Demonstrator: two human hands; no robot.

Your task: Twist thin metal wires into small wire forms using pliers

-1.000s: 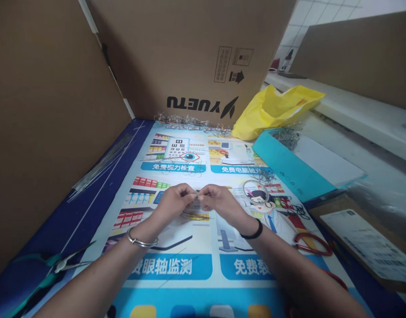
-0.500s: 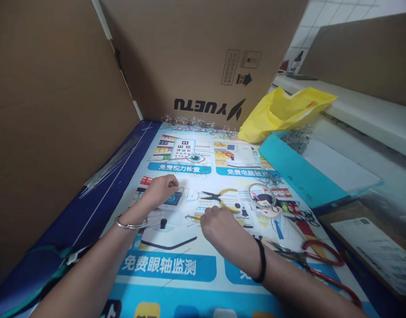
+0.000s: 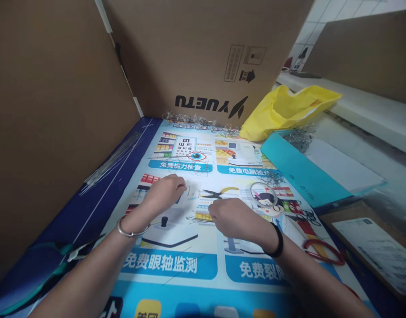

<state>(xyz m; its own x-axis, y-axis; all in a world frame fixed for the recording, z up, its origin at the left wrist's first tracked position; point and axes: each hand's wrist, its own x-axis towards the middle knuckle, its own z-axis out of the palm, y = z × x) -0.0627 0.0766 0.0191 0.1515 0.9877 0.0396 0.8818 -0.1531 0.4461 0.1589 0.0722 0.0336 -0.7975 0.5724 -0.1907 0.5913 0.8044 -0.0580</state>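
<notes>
My left hand (image 3: pixel 166 192) is closed, thumb and fingers pinched together, just above the printed sheet (image 3: pixel 203 269). Whatever it holds is too fine to make out. Bent pieces of thin wire (image 3: pixel 191 191) lie right by its fingertips. My right hand (image 3: pixel 234 216) is also closed with its knuckles up; its fingertips are hidden, so I cannot see what is in them. Beyond it lie pliers (image 3: pixel 213 194) with yellow handles, one handle partly covered by the hand. Thin wires (image 3: pixel 199 219) lie beside its fingers. A silvery wire coil (image 3: pixel 263 194) rests farther right.
Red-handled scissors (image 3: pixel 322 252) lie partly under my right forearm. Straight wires (image 3: pixel 111 161) lie along the left. Cardboard walls (image 3: pixel 57 110) stand left and behind. A yellow bag (image 3: pixel 289 110), a turquoise folder (image 3: pixel 298 176) and tangled wire scraps (image 3: pixel 192 119) sit toward the back.
Both closed hands have shifted a little to the right. My right hand now covers more of the pliers' near handle, and its forearm hides more of the scissors.
</notes>
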